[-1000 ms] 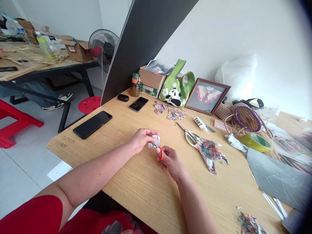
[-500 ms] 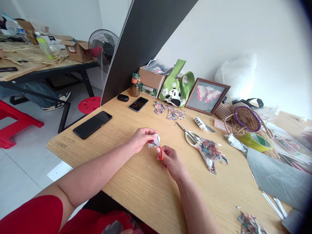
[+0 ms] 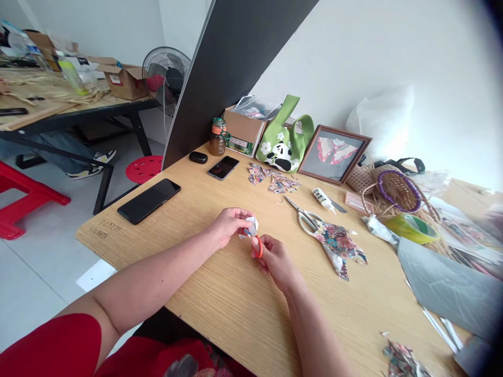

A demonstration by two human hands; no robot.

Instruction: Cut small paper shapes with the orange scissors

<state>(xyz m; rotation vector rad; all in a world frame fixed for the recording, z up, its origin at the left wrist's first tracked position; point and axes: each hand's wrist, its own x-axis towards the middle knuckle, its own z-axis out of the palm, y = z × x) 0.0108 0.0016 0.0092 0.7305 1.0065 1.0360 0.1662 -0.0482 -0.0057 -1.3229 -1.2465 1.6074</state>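
Observation:
A small piece of patterned fabric with a white backing (image 3: 252, 226) is pinched in my left hand (image 3: 231, 225), just above the table. My right hand (image 3: 275, 257) grips small scissors with orange handles (image 3: 258, 246); their blades reach up against the fabric piece, partly hidden by it. To the right, a larger pair of scissors with pale handles (image 3: 310, 222) lies beside a floral fabric scrap (image 3: 338, 243). Several cut floral pieces (image 3: 277, 180) lie farther back.
Two phones (image 3: 149, 201) and a black case (image 3: 198, 157) lie at the left. A jar (image 3: 217, 139), green panda bag (image 3: 280, 149) and picture frame (image 3: 334, 153) stand along the back. A glue bottle (image 3: 323, 199), tape roll (image 3: 416, 229) and fabric scraps (image 3: 404, 360) sit rightward.
The fabric piece has turned slightly in my left fingers, showing more of its white side. My right hand with the scissors has shifted only a little.

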